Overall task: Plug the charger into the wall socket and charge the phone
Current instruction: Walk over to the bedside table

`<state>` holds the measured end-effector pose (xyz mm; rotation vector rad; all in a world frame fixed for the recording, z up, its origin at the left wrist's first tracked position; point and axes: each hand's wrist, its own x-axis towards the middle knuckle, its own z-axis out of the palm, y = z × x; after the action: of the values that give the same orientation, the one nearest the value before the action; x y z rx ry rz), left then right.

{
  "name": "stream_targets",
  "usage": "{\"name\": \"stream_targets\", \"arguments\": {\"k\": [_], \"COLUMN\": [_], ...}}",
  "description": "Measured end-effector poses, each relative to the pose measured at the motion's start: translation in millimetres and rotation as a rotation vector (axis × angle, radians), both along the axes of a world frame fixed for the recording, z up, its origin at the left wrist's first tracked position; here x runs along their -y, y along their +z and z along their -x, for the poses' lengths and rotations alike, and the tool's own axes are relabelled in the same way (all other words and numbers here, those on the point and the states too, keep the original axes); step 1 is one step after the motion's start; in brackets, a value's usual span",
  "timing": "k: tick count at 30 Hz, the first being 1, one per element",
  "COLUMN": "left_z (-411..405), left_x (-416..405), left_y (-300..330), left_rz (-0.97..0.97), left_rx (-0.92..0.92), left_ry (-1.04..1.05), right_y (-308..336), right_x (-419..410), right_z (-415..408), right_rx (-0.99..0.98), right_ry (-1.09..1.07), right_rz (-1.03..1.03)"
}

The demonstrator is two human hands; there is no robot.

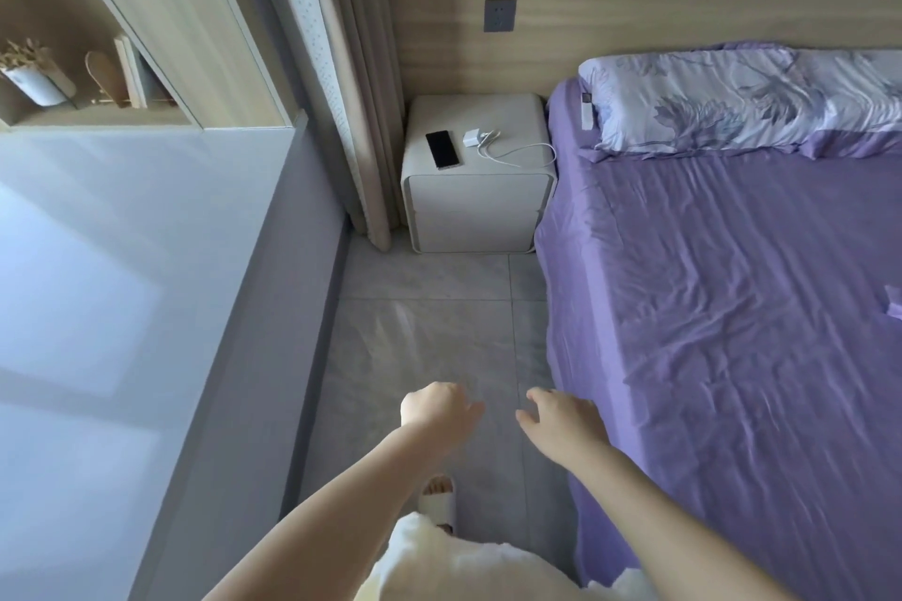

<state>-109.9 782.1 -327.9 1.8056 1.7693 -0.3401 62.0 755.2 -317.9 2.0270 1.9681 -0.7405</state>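
Note:
A black phone [442, 149] lies flat on the white bedside cabinet [476, 205], near its left side. Right of the phone sits a white charger block [472, 138], and its white cable [517, 155] loops across the cabinet top. A grey wall socket [500, 15] is set in the wooden panel above the cabinet. My left hand [437, 410] and my right hand [566, 420] reach forward over the floor, far short of the cabinet. Both hold nothing; the left hand's fingers are loosely curled, the right hand's fingers are apart.
A bed with a purple sheet [722, 307] and a floral pillow [732, 103] fills the right side. Beige curtains [351, 78] hang left of the cabinet. A grey wall [146, 307] and a shelf unit [97, 63] stand at the left. Grey tile floor [429, 332] leads ahead.

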Motion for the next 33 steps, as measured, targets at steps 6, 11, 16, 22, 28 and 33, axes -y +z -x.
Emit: {"name": "stream_targets", "arguments": {"k": [6,11,16,22,28,33], "left_z": [12.1,8.1,-9.8,-47.6,-77.1,-83.6], "left_x": [-81.8,-135.4,-186.1,-250.1,-307.5,-337.6], "left_y": [-1.7,0.6,-3.7,-0.1,1.6,-1.7], "left_rz": [0.010,0.017,0.007,0.020,0.000,-0.006], "left_rx": [-0.009,-0.019,-0.033,-0.025,-0.022,-0.032], "left_ry": [-0.056,-0.063,-0.068,0.017,0.110,0.136], "right_y": [-0.4,4.7,-0.4,-5.5,-5.9,-7.2], "right_x": [-72.5,-125.2,-183.1,-261.6,-330.1,-363.4], "right_z": [12.0,10.2,-6.9,-43.1,-75.6,-90.2], "right_rx": [0.007,0.001,0.006,-0.014,-0.025,-0.036], "right_ry": [-0.064,-0.087,-0.076,-0.010,0.054,0.058], "right_rz": [-0.026,-0.047,-0.023,-0.003,0.037,0.110]}}
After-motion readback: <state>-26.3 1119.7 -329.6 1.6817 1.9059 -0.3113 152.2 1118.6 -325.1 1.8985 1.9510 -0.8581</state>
